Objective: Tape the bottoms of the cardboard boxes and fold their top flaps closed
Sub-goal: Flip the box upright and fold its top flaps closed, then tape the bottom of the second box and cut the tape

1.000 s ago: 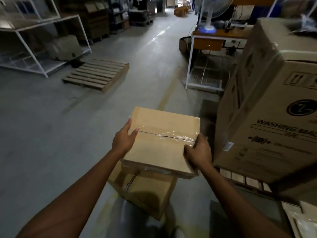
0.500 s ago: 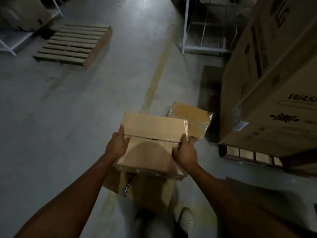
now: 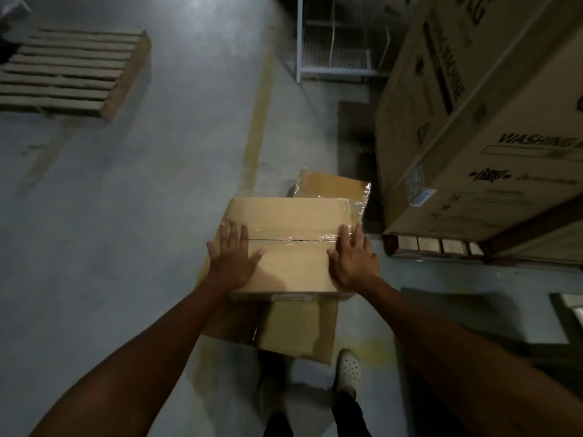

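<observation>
Presses down on a tan cardboard box (image 3: 293,266) in the middle of the view, stacked on a second cardboard box (image 3: 296,324) on the grey concrete floor (image 3: 126,216), just ahead of the feet. Shows a plain upper face, two flaps meeting along one straight seam, sealed with a strip of clear tape (image 3: 293,238) glinting and wrinkled toward its right end. Lays the left hand (image 3: 232,261) flat on the left part of that face, fingers straight and spread, gripping nothing. Lays the right hand (image 3: 353,258) flat at the right edge in the same manner, fingertips over the tape's end.

Cannot tell whether the taped face is the box's bottom or its top. Covers most of the second box; only its near side visible, with a dark stripe too dim to read. Hides the near part of a third box (image 3: 331,186) just behind, shiny with clear film or tape. Cuts off the big washing-machine carton (image 3: 473,127) at the top and right edges, print only partly legible. Cuts off the wooden pallet (image 3: 72,70) at the left edge. Picks out one white shoe (image 3: 348,367) below the boxes; loses the other foot in shadow.
</observation>
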`<action>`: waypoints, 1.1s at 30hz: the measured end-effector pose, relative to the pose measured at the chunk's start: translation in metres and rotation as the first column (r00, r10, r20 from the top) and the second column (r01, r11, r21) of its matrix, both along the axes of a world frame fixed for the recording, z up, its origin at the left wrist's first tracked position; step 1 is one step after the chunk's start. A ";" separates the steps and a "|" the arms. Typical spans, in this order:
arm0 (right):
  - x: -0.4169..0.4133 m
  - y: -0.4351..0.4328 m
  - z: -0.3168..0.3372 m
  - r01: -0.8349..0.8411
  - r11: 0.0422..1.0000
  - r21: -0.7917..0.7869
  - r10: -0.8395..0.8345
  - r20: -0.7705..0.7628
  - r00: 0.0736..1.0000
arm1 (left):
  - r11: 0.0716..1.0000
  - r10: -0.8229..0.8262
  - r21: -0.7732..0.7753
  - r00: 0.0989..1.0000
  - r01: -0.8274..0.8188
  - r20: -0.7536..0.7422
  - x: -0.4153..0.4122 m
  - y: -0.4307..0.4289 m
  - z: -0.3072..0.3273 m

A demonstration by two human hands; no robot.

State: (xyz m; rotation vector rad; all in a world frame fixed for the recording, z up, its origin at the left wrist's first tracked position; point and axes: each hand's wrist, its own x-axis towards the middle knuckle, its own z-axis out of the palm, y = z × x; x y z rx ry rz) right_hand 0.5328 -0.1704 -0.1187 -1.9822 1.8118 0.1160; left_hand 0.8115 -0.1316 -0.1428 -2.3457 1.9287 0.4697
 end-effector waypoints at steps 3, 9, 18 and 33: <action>0.004 0.019 0.050 0.089 0.987 -0.134 -0.075 0.104 0.992 | 0.982 -0.170 -0.094 0.984 0.164 -0.060 -0.010 -0.006 0.051; -0.020 0.058 0.146 0.325 0.885 -0.334 -0.238 0.276 0.931 | 0.852 -0.448 -0.375 0.879 0.364 -0.163 -0.103 -0.058 0.177; -0.163 0.127 0.214 0.656 0.625 -0.423 -0.580 0.311 0.753 | 0.603 -0.770 -0.557 0.600 0.571 -0.219 -0.312 -0.049 0.269; -0.460 0.370 0.167 0.966 0.159 -0.205 -0.915 0.336 0.222 | 0.285 -0.941 -0.401 0.176 0.870 -0.288 -0.669 0.109 0.222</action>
